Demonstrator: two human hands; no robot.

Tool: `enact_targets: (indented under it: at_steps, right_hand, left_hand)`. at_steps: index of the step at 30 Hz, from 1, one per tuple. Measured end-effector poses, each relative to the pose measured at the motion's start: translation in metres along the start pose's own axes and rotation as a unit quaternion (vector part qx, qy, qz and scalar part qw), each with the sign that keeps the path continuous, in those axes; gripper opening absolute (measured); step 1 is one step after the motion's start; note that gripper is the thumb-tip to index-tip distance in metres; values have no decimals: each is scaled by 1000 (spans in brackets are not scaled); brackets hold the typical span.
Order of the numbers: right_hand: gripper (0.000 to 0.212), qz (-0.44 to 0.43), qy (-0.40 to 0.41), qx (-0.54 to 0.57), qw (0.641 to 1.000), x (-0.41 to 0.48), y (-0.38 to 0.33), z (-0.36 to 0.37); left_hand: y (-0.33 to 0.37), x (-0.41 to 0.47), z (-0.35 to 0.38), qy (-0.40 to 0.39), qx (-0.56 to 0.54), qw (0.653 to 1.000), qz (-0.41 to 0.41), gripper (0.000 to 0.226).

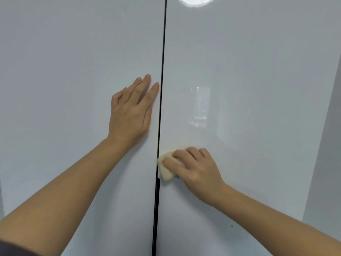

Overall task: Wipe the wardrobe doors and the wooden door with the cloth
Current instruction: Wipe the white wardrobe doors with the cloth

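Two glossy white wardrobe doors fill the view, the left door (pixel 64 89) and the right door (pixel 249 80), split by a thin dark vertical gap (pixel 162 61). My left hand (pixel 132 111) lies flat on the left door with straight fingers, right beside the gap. My right hand (pixel 195 168) grips a folded pale yellow cloth (pixel 166 171) and holds it against the right door's left edge, lower down. Most of the cloth is hidden under my fingers.
A grey wall strip (pixel 328 145) runs down the right edge beside the right door. A round lamp reflection (pixel 195 0) shines at the top, and a window reflection (pixel 202 106) sits mid-door. A dark handle recess (pixel 157 200) lies in the gap below the cloth.
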State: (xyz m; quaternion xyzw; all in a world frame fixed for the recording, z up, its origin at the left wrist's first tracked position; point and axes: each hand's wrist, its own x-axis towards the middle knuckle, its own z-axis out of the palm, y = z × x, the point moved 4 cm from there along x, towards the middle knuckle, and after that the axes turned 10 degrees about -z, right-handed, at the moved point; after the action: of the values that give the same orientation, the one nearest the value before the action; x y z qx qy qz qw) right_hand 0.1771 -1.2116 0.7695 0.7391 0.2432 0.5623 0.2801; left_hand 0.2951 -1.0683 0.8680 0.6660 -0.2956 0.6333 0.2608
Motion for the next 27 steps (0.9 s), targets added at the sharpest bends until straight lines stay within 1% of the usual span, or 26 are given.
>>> enact_targets:
  at_steps: [2, 5, 6, 8, 11, 14, 16, 18, 20, 23, 27]
  right_hand:
    - [40, 16, -3, -19, 1000, 12, 21, -5]
    - [43, 96, 37, -32, 994, 25, 45, -11]
    - [42, 104, 45, -28, 993, 21, 40, -10]
    - [35, 70, 39, -13, 997, 0, 14, -1]
    - [37, 2, -7, 24, 1000, -39, -28, 10]
    - [40, -16, -33, 35, 999, -49, -36, 10]
    - [42, 8, -16, 29, 999, -37, -26, 6]
    - [43, 64, 18, 19, 998, -23, -13, 5]
    - [40, 101, 40, 14, 994, -20, -14, 9]
    - [35, 89, 39, 31, 995, -36, -40, 18]
    - [35, 61, -7, 55, 997, -64, -68, 27]
  left_hand:
    - [0, 0, -1, -14, 3, 1000, -4, 46]
    - [3, -4, -1, -49, 17, 999, -6, 51]
    - [4, -8, -2, -61, 23, 998, -3, 53]
    - [6, -25, -2, -76, 30, 997, 2, 56]
    - [12, -62, -3, -91, 29, 995, -10, 57]
    - [14, -91, -2, -104, 17, 994, -41, 56]
    - [13, -104, 1, -116, 14, 991, -61, 57]
    - [12, -115, 4, -124, 14, 989, -76, 59]
    - [15, -122, 8, -128, 11, 988, -85, 61]
    - [19, -130, 10, -127, 5, 987, -96, 61]
    - [22, -133, 11, -128, -4, 986, -108, 61]
